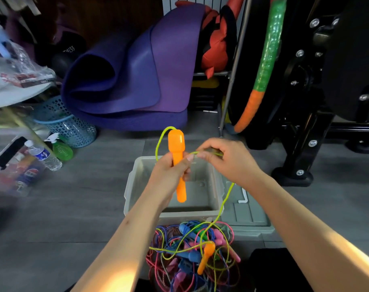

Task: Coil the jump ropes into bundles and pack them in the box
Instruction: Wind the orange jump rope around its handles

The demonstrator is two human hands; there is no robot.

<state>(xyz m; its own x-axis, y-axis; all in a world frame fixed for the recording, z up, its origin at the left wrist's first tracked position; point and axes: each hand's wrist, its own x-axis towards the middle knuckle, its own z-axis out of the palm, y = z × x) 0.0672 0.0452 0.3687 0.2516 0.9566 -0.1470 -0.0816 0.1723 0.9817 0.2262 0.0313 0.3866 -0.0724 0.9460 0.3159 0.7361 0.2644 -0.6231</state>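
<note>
1. The left hand (171, 171) is curled round the narrow shaft of an orange handle (177, 163), held above the open grey box (137, 186).
2. The handle's long axis runs almost upright, from 12 o'clock to 6 o'clock: the thick bulb end points up to 12, the slim tip points down toward the box floor, tilted slightly to 5 o'clock.
3. A yellow-green rope (225, 199) leaves the bulb top, loops out toward 10 o'clock, and passes across to the right hand (225, 161).
4. The right hand, at 3 o'clock from the handle, pinches the rope between thumb and fingertips; the rope then drops toward 6 o'clock, past the box's right wall.
5. The rope ends in the tangled pile of ropes (189, 256) on the floor at 6 o'clock from the box, where a second orange handle (205, 258) lies, bulb toward 12 o'clock.
6. The grey lid (248, 213) lies flat just beside the box at 3 o'clock.
7. A folded purple mat (133, 70) stands at 12 o'clock, well apart.
</note>
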